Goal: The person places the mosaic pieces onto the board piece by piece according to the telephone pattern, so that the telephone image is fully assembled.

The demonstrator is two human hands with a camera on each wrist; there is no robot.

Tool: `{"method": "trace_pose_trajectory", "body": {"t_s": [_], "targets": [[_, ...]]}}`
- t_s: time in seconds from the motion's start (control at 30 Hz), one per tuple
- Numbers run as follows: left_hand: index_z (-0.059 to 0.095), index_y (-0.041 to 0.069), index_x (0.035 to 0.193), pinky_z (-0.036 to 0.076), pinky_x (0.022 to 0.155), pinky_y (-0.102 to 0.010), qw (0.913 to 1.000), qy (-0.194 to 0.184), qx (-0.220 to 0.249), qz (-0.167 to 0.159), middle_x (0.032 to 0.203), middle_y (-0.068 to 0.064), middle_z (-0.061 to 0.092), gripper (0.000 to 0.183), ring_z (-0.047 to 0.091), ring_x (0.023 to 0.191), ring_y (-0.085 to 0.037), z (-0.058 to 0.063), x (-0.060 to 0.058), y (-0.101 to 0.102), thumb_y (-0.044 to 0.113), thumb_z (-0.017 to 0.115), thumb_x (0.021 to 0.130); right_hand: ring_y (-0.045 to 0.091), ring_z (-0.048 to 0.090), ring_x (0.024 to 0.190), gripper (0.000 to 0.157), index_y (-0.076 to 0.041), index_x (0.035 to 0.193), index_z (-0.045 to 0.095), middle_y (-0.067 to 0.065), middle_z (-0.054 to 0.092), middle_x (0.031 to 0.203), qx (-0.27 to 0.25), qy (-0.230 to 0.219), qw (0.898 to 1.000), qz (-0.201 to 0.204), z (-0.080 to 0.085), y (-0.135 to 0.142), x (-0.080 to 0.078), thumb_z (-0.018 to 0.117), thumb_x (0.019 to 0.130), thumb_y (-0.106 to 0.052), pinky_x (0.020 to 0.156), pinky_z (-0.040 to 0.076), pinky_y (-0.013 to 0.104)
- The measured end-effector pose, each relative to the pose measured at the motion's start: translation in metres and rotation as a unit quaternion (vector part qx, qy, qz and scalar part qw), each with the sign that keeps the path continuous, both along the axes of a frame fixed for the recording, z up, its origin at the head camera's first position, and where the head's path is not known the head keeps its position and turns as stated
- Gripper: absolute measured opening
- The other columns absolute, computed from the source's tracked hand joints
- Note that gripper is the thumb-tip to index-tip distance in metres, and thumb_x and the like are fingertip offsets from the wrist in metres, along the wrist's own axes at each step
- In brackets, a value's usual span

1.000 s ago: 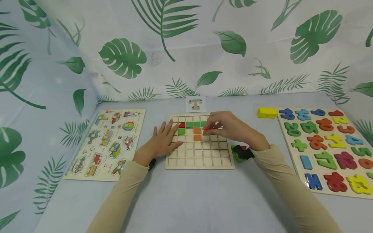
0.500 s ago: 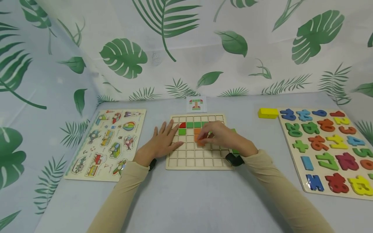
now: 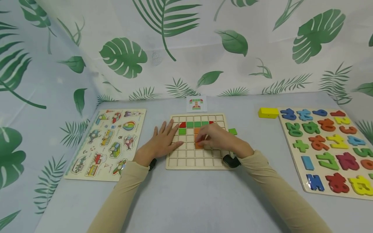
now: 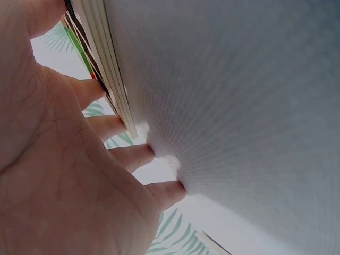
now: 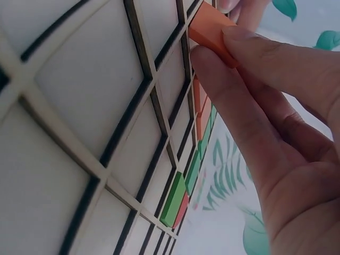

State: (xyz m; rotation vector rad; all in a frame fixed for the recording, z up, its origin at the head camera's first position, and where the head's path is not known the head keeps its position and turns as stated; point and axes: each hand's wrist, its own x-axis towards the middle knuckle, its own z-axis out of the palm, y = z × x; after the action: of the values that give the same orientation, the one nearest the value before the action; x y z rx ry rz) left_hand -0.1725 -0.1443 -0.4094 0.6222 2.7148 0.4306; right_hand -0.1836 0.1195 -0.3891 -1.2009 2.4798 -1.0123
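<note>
A wooden grid board (image 3: 201, 168) lies in the middle of the table. My left hand (image 3: 161, 142) rests spread at its left edge, fingers straight; the left wrist view shows some fingertips on the board and others on the cloth. My right hand (image 3: 217, 137) pinches an orange square tile (image 5: 212, 29) between thumb and finger, at the lower end of a column of orange tiles (image 3: 197, 130). In that view the tile stands tilted at its cell. Along the upper row run green tiles (image 3: 197, 124) with a red quarter-round tile (image 3: 182, 125) at the left end.
Behind the board lies a pattern card (image 3: 196, 104). A loose green tile (image 3: 232, 131) sits right of the board. A vehicle puzzle (image 3: 132, 124) lies left; a number puzzle (image 3: 297, 155) and a yellow block (image 3: 268, 113) lie right.
My right hand has moved left and down over the board, bringing the orange tile below the other orange ones. The left hand has stayed in place.
</note>
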Motion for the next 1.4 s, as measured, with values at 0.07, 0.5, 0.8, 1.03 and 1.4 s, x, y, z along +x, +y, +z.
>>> {"method": "trace_pose_trajectory", "body": {"t_s": [0.07,0.5,0.8,1.03,1.4], "targets": [[0.011,0.009,0.169,-0.001,0.123,-0.067,1.0000,0.000,0.000,0.000,0.175,-0.018,-0.003,0.081,-0.005,0.159,-0.043,0.001,0.000,0.000,0.053,0.045,0.110,0.016,0.072,0.084,0.008,-0.001,0.094,0.081,0.003,0.074,0.091,0.001,0.005,1.000,0.001,0.000,0.000,0.000,0.081,0.088,0.004,0.077,0.060,0.028],[0.011,0.010,0.170,-0.001,0.123,-0.067,1.0000,-0.004,-0.004,0.000,0.175,-0.017,-0.004,0.082,-0.005,0.159,-0.043,0.001,-0.001,0.001,0.054,0.044,0.110,0.016,0.069,0.082,0.013,0.003,0.098,0.082,0.006,0.073,0.088,0.042,0.056,0.997,0.017,0.005,-0.005,0.003,0.082,0.086,0.007,0.074,0.059,0.026],[0.011,0.009,0.169,-0.001,0.123,-0.068,1.0000,-0.001,-0.001,0.000,0.175,-0.018,-0.004,0.081,-0.005,0.159,-0.044,0.001,0.000,0.001,0.053,0.045,0.110,0.017,0.068,0.080,0.012,0.005,0.099,0.082,0.007,0.073,0.087,0.046,0.077,0.996,0.016,0.004,-0.007,0.005,0.082,0.086,0.006,0.073,0.058,0.026],[0.011,0.009,0.169,-0.001,0.123,-0.068,1.0000,0.005,0.003,-0.003,0.175,-0.017,-0.004,0.081,-0.005,0.159,-0.044,-0.002,0.000,-0.001,0.052,0.045,0.110,0.018,0.070,0.082,0.011,0.004,0.096,0.083,0.008,0.075,0.087,0.050,0.099,0.994,0.019,0.004,-0.010,0.005,0.082,0.086,0.006,0.074,0.059,0.028],[0.012,0.008,0.169,-0.001,0.122,-0.069,0.9999,0.005,0.011,-0.006,0.175,-0.019,-0.002,0.080,-0.005,0.159,-0.045,-0.001,0.002,-0.001,0.049,0.047,0.110,0.016,0.071,0.088,0.010,0.001,0.101,0.081,0.003,0.075,0.094,0.043,0.010,0.999,0.028,0.009,0.009,0.003,0.079,0.093,-0.004,0.081,0.060,0.030]]}}
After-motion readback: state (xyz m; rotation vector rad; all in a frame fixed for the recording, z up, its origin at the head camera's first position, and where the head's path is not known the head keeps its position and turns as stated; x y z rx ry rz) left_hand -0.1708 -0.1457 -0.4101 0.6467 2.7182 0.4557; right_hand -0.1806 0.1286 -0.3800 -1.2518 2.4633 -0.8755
